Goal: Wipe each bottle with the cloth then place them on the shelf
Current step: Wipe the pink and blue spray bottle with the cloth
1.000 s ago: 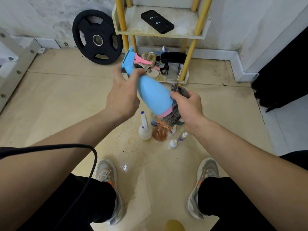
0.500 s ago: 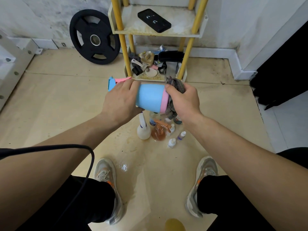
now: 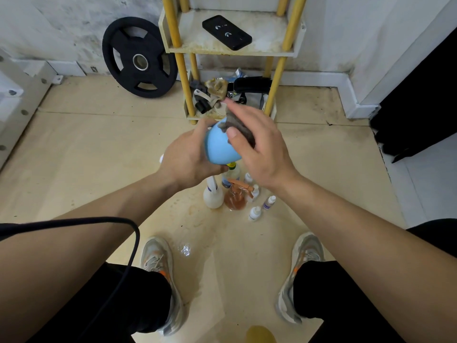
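Observation:
My left hand (image 3: 188,157) grips a light blue spray bottle (image 3: 220,147), turned so its rounded base faces me; its spray head is hidden behind the hands. My right hand (image 3: 257,144) holds a grey cloth (image 3: 237,125) against the bottle's upper side, thumb over the cloth. Below them on the floor stand several more bottles: a white spray bottle (image 3: 213,196), an amber spray bottle (image 3: 236,198) and small white dropper bottles (image 3: 255,213). The yellow-posted shelf (image 3: 282,49) rises behind, with a black phone (image 3: 226,32) on its upper board.
A black weight plate (image 3: 139,56) leans on the wall at the left. The shelf's bottom board (image 3: 195,117) is cluttered with odds and ends. My two shoes (image 3: 158,268) stand on the wet beige floor. A black cable (image 3: 123,256) loops over my left arm. Dark doorway at the right.
The blue bottle has swung from lying sideways to base toward me. My right hand moved with the cloth from the pink base band up over the bottle's body.

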{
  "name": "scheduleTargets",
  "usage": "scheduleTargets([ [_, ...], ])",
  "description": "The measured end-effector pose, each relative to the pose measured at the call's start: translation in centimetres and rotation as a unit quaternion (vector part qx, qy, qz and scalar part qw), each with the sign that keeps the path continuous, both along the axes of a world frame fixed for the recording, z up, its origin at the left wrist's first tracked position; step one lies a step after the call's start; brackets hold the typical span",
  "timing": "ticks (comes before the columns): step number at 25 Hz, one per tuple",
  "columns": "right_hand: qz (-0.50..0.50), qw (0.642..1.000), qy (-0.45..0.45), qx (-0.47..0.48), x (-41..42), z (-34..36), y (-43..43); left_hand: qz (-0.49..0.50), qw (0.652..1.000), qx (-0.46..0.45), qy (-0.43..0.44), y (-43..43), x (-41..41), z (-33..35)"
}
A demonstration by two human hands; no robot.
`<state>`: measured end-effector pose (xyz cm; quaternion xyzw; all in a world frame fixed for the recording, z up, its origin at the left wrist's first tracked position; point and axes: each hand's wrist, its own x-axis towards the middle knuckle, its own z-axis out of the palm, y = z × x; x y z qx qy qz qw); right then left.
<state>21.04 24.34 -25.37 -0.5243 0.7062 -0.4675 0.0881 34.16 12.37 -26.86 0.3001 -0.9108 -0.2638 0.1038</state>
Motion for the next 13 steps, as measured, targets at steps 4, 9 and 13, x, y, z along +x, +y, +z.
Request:
scheduleTargets([
  [4,-0.001,1.000,0.000,-0.001,-1.1,0.0,-0.2,-0.006,0.998,0.057,0.023,0.4,0.2,0.1],
  [9,-0.098,0.981,-0.161,0.046,-1.5,0.7,-0.2,0.019,0.991,0.114,0.064,0.5,0.4,0.1],
  [13,-0.101,0.992,-0.065,0.035,-0.7,0.7,0.5,0.056,0.986,0.150,0.055,0.4,0.1,0.2],
])
